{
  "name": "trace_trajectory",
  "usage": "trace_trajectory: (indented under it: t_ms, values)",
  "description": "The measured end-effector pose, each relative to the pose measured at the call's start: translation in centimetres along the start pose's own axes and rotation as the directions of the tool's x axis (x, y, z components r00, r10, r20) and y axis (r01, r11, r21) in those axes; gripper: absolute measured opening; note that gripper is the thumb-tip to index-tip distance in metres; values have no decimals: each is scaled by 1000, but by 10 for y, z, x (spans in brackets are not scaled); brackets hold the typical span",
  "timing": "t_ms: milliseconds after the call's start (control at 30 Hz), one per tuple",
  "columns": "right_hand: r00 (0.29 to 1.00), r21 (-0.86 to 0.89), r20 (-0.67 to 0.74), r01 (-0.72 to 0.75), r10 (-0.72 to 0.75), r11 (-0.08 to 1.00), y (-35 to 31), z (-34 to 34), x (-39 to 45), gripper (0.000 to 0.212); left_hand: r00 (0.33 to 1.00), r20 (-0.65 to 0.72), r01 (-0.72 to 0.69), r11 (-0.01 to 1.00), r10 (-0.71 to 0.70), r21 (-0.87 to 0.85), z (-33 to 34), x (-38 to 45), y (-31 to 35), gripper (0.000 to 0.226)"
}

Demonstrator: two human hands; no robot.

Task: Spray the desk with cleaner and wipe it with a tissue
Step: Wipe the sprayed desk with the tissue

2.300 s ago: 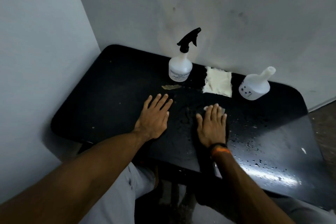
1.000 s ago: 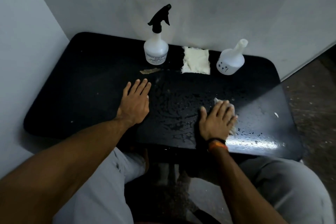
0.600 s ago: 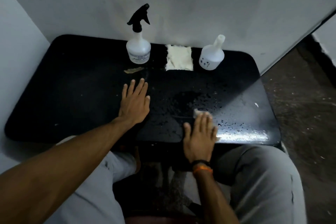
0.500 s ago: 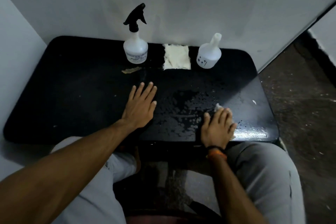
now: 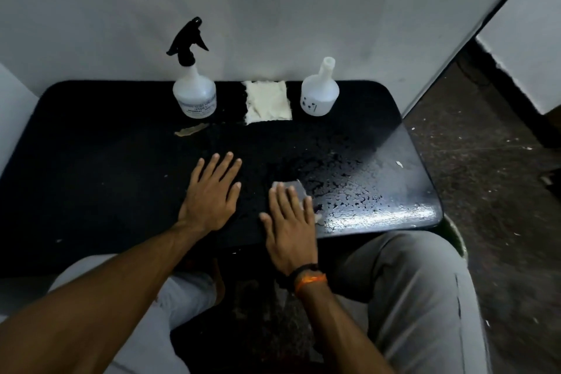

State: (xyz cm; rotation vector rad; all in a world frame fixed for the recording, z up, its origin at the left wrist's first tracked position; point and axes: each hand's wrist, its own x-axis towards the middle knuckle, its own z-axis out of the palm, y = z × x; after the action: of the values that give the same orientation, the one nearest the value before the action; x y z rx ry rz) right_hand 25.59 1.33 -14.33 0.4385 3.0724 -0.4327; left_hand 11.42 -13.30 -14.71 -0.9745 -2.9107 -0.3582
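The wiping step is in hand: the right hand [image 5: 290, 222] lies flat, fingers straight, pressing a tissue [image 5: 290, 186] onto the black worktop [image 5: 91, 161] close to its near edge, with a corner of the tissue showing past the fingertips. The left hand [image 5: 212, 194] rests open and flat just beside it, palm down, holding nothing and seemingly bracing. The spraying looks done, since droplets [image 5: 343, 188] bead over the middle and right of the worktop, thickest just right of the tissue and on toward the glossy near right corner. By my reading the next move is a sweep rightward and away through that wet patch, palm kept flat so the tissue does not bunch or slip out. The near edge is tight: the heel of the right hand already overhangs it, so a pull toward the body would drag liquid onto the lap. To the right there is open surface up to the rounded corner, with a small white scrap [image 5: 399, 164] near that edge. At the back, against the wall, stand the sprayer [image 5: 194, 94], a folded cloth [image 5: 267, 102] and a capless bottle [image 5: 320, 94], limiting far strokes; the left half is dry and open.
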Motion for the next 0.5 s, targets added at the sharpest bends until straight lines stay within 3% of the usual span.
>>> trace_trajectory:
  t_ms: [67,167,267,400,500]
  values:
    - [988,-9,-13,-157,157,988,24,-8,5,60,1000,14,10,1000,-10,-10,-1,0,-1,59]
    - [906,12,-63,-418,418,908,68,-27,41,61,999,27,26,1000,-26,1,0,1,-2,58]
    - [843,9,-68,-534,534,845,95,-41,88,65,999,20,31,1000,-31,4,3,3,-5,59]
    - [865,5,-22,-501,500,866,85,-42,142,69,999,14,29,1000,-29,0,8,3,-6,59]
    - [962,-31,8,-272,272,962,42,-29,159,69,1000,11,24,1000,-24,5,10,3,-7,58]
